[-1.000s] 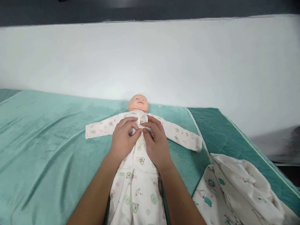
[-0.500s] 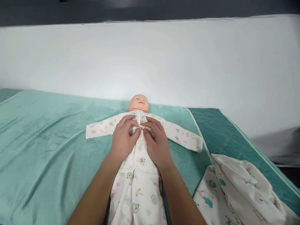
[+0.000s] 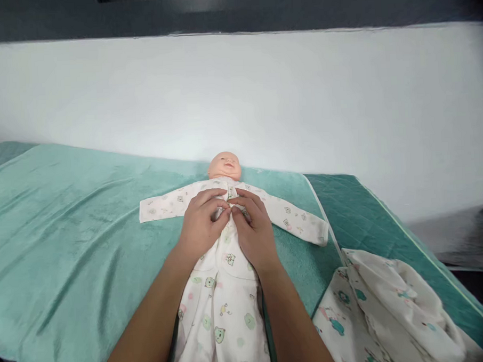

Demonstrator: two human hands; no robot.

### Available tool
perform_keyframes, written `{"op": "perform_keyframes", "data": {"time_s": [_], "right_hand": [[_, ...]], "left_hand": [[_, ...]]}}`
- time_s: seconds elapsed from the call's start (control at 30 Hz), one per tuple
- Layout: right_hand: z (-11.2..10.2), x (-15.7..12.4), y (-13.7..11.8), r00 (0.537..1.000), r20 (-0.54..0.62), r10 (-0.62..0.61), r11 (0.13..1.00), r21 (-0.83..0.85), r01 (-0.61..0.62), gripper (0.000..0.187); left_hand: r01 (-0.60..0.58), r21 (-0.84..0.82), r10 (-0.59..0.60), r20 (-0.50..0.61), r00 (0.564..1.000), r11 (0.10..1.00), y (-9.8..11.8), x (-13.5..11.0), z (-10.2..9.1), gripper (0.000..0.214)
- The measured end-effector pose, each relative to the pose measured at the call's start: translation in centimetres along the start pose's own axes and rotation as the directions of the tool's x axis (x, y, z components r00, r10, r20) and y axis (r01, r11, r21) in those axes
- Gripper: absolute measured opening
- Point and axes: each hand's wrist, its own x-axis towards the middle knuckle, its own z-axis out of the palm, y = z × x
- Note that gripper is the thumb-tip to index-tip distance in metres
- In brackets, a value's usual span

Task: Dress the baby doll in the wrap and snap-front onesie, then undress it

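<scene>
A baby doll [image 3: 225, 167] lies on its back, dressed in white baby clothes [image 3: 224, 288] printed with small green animals; both sleeves are spread out sideways. Over the doll's chest, my left hand [image 3: 203, 220] pinches the front opening of the clothes between thumb and fingers. My right hand [image 3: 253, 223] pinches the same opening from the other side, its fingertips meeting those of the left. Whatever small fastening may lie between the fingertips is hidden by them. Below the hands the front of the clothes runs down between my forearms.
A light green blanket [image 3: 68, 236] covers most of the bed, creased on the left. At the right is a darker green quilted cover [image 3: 346, 203]. A bunched white printed cloth [image 3: 394, 302] lies at the lower right. A white wall [image 3: 238, 96] stands behind the bed.
The fingertips of both hands have drawn slightly closer together at the front opening, the left thumb shifting a little to the right. The doll and the bunched cloth stay put.
</scene>
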Motion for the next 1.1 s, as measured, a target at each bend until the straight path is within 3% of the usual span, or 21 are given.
{"op": "perform_keyframes", "data": {"time_s": [0.4,0.83,1.1], "right_hand": [[0.16,0.1,-0.04,0.999,-0.021,0.037,0.999,0.025,-0.036,0.02],[0.04,0.1,-0.05,0.999,-0.03,0.017,1.0,0.026,-0.016,0.019],[0.04,0.06,-0.05,0.999,-0.024,0.049,0.998,0.039,-0.048,0.019]], "left_hand": [[-0.055,0.018,0.056,-0.024,0.998,0.998,-0.33,-0.1,0.25,0.022],[-0.028,0.047,0.029,-0.028,0.999,0.999,0.03,0.02,0.18,0.01],[-0.028,0.011,0.028,-0.015,0.999,1.0,-0.22,-0.06,0.16,0.013]]}}
